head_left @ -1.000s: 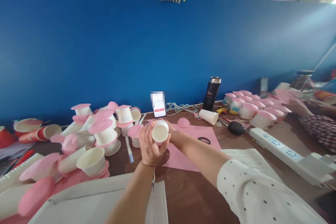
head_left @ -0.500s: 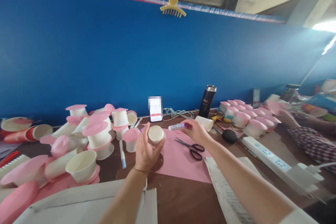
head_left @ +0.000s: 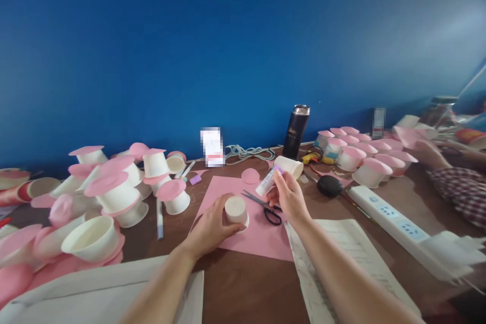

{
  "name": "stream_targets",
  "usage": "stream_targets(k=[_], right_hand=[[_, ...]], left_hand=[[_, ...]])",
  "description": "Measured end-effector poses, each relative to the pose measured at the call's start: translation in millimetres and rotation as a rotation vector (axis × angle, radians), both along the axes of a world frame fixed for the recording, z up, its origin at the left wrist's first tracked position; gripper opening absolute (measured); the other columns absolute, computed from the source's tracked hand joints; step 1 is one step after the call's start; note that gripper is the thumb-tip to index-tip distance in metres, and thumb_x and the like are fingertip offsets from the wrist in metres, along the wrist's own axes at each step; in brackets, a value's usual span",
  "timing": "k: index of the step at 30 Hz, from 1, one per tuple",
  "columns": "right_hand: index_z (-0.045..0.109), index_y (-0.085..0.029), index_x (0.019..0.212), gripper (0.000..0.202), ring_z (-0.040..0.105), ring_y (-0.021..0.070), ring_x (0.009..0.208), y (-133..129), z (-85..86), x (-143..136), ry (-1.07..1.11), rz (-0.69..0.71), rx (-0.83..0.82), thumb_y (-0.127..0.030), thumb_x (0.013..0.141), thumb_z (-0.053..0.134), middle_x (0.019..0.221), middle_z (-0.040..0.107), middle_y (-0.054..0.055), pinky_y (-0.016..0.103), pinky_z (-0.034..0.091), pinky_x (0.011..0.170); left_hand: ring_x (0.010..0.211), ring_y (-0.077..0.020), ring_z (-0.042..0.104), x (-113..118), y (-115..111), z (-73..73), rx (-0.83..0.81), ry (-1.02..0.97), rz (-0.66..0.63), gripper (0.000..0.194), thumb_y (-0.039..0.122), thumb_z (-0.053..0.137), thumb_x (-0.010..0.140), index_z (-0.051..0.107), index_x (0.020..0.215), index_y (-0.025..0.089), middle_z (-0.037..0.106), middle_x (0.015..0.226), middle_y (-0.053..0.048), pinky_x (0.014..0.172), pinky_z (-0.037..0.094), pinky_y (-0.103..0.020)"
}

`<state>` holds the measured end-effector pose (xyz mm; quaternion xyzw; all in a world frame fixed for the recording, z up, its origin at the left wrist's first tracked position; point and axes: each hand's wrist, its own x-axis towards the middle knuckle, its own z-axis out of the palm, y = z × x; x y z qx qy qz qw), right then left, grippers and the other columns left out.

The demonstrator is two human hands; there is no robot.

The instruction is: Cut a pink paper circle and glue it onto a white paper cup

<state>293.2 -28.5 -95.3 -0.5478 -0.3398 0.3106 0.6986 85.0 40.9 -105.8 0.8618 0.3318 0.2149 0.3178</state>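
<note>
My left hand point(head_left: 210, 225) is wrapped round a white paper cup point(head_left: 235, 209), its base turned up, over a sheet of pink paper point(head_left: 261, 243). Pinched in my right hand point(head_left: 289, 195) is a glue stick point(head_left: 269, 181) with a clear body and purple end, tilted down to the left. Black-handled scissors point(head_left: 272, 216) lie on the pink sheet between the hands, partly behind my right hand. A pink paper circle point(head_left: 250, 176) rests at the sheet's far edge. A small purple cap point(head_left: 195, 180) lies farther left.
Cups with pink tops point(head_left: 114, 192) crowd the left; more point(head_left: 372, 172) stand at back right. A black flask point(head_left: 296, 131), a phone point(head_left: 211, 147) and a cup on its side point(head_left: 290, 166) are behind. A power strip point(head_left: 395, 228) lies right, near a co-worker's checked sleeve point(head_left: 459, 190).
The cup in my left hand has come down to the pink sheet. My right hand has turned the glue stick from nearly level to slanting. The view has tipped downward.
</note>
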Motion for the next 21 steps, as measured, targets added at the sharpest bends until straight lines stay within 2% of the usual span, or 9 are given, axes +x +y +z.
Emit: stream_targets(k=[3, 8, 10, 13, 17, 21], right_hand=[[0.046, -0.022, 0.101, 0.04, 0.053, 0.0127, 0.04, -3, 0.9, -9, -0.108, 0.029, 0.052, -0.059, 0.085, 0.05, 0.056, 0.058, -0.004, 0.022, 0.042, 0.035], [0.041, -0.023, 0.123, 0.045, 0.057, 0.0132, 0.051, -11, 9.5, -21, -0.201, 0.152, 0.105, -0.049, 0.088, 0.052, 0.071, 0.061, -0.001, 0.026, 0.049, 0.047], [0.044, -0.023, 0.121, 0.043, 0.058, 0.0128, 0.055, -14, 12.1, -24, -0.226, 0.199, 0.104, -0.045, 0.087, 0.057, 0.078, 0.061, 0.0, 0.026, 0.05, 0.052], [0.051, -0.022, 0.109, 0.031, 0.059, 0.0135, 0.061, -17, 11.4, -25, -0.287, 0.241, 0.093, -0.041, 0.086, 0.059, 0.075, 0.061, 0.0, 0.027, 0.049, 0.057], [0.054, -0.021, 0.094, 0.022, 0.06, 0.0158, 0.069, -18, 7.6, -23, -0.475, 0.176, 0.046, -0.041, 0.087, 0.059, 0.079, 0.063, 0.002, 0.027, 0.048, 0.062], [0.056, -0.021, 0.092, 0.02, 0.057, 0.015, 0.07, -18, 9.1, -23, -0.664, 0.129, 0.003, -0.04, 0.089, 0.055, 0.081, 0.063, 0.002, 0.027, 0.045, 0.064]], left_hand=[[0.111, -0.0268, 0.055, 1, 1, -1.0, -0.009, 0.004, -0.001, 0.061, 0.039, 0.073, 0.068, 0.049, 0.122, 0.024, 0.06, 0.121, -0.007, 0.093, 0.043, -0.039], [0.107, -0.0261, 0.056, 2, 2, -2.1, -0.035, -0.011, -0.007, 0.062, 0.039, 0.075, 0.067, 0.049, 0.121, 0.024, 0.06, 0.119, -0.006, 0.088, 0.044, -0.036], [0.104, -0.0254, 0.056, 2, 1, -1.7, -0.038, -0.01, -0.011, 0.06, 0.039, 0.074, 0.067, 0.05, 0.12, 0.024, 0.061, 0.116, -0.006, 0.085, 0.045, -0.035], [0.099, -0.0241, 0.057, 2, 1, -0.9, -0.045, -0.01, -0.019, 0.056, 0.039, 0.073, 0.068, 0.051, 0.118, 0.024, 0.062, 0.114, -0.005, 0.08, 0.045, -0.033], [0.101, -0.0234, 0.057, 2, 1, -0.1, -0.038, -0.035, -0.028, 0.057, 0.038, 0.074, 0.068, 0.051, 0.118, 0.024, 0.061, 0.116, -0.005, 0.081, 0.045, -0.033], [0.101, -0.0238, 0.057, 2, 1, 0.4, -0.034, -0.03, -0.027, 0.056, 0.039, 0.074, 0.068, 0.052, 0.117, 0.024, 0.062, 0.114, -0.005, 0.082, 0.044, -0.034]])
